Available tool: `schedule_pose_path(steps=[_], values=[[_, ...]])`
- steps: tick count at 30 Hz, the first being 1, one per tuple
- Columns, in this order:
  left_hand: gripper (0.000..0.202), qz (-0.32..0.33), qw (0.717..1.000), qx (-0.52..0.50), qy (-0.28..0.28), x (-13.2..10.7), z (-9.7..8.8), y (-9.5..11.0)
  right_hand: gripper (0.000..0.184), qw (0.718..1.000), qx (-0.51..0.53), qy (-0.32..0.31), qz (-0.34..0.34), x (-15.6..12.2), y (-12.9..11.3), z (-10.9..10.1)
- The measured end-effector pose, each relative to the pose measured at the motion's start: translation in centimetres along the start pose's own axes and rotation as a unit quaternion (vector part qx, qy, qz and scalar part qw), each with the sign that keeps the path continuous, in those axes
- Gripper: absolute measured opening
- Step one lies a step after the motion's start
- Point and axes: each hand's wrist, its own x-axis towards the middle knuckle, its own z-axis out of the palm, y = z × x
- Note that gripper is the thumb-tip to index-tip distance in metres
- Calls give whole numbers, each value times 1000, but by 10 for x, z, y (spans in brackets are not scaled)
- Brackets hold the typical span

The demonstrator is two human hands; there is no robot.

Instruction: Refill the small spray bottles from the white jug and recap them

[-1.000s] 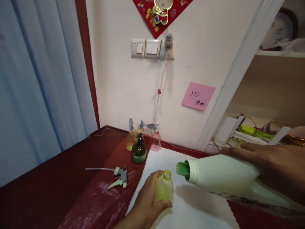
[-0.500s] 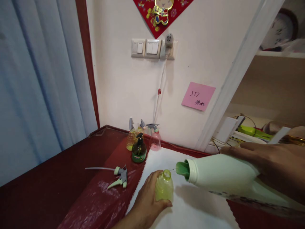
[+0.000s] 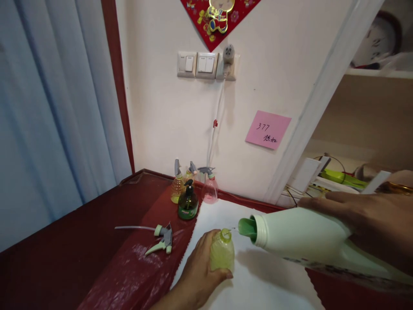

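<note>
Wrapped around a yellow-green spray bottle (image 3: 222, 252) without its top, my left hand (image 3: 201, 267) keeps it upright over the white cloth. Yellowish liquid shows inside its see-through wall. My right hand (image 3: 374, 219) grips a large pale green jug (image 3: 300, 237), tipped sideways with its spouted mouth to the left. A thin stream runs from the spout to the bottle's open neck; the two do not touch. The handle area lies partly hidden under my right hand. A grey and pale green trigger sprayer head (image 3: 164, 237) with a clear tube lies left of my left hand.
A dark green pump bottle (image 3: 188, 203), yellow spray bottles (image 3: 177, 189) and a pink spray bottle (image 3: 210, 189) stand by the wall. A white cloth (image 3: 264, 284) and red plastic sheet (image 3: 135, 267) cover parts of the dark red table (image 3: 64, 258). Shelves (image 3: 380, 75) rise at right.
The liquid in the yellow-green bottle looks higher, and the stream still runs into its neck. Both hands stay almost in place, with a very slight shift of the view.
</note>
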Motion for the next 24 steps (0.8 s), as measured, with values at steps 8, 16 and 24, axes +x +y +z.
schedule_pose_path(steps=[8,16,24], values=[[84,19,1000,-3,4,0,-2,-6,68,1000,-10,0,4,0,-1,-3],[83,21,1000,2,1,0,-3,-3,65,1000,-11,-7,5,-2,-2,-5],[85,16,1000,-5,1,0,-3,-1,65,1000,-5,0,-2,-1,-1,-4]])
